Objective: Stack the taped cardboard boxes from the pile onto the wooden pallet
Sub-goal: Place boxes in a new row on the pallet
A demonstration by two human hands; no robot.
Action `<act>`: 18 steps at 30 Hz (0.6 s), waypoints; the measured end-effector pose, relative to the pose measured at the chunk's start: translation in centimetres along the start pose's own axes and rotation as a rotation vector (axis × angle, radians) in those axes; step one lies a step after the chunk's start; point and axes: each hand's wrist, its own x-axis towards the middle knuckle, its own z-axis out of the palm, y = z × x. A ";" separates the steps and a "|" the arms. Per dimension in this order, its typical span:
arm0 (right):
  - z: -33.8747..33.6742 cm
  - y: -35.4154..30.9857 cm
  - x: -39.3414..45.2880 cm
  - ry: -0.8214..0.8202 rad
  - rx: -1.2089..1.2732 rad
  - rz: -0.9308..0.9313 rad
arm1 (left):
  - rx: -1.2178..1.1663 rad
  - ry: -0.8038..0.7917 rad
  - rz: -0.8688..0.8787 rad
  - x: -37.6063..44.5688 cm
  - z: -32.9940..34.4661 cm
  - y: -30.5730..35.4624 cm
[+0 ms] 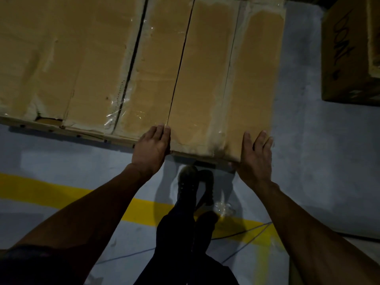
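Taped cardboard boxes lie flat side by side on the wooden pallet [86,133], whose front edge shows beneath them. The rightmost box [222,83] has clear tape along its seams. My left hand [152,147] rests with straight fingers against that box's near left corner, at the seam with the neighbouring box [148,79]. At the near right corner, my right hand [255,155] lies flat against the box with its fingers spread. A wider box [61,58] fills the left part of the pallet.
Another cardboard box [349,54] with black handwriting stands on the floor at the upper right. A yellow line [67,194] crosses the grey floor. My feet [193,186] are just in front of the pallet. Crumpled clear plastic [223,207] and a thin cable [242,233] lie nearby.
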 end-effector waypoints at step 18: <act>-0.7 -0.1 0.7 -0.067 -0.016 0.025 | 0.097 0.011 -0.027 0.3 0.8 0.2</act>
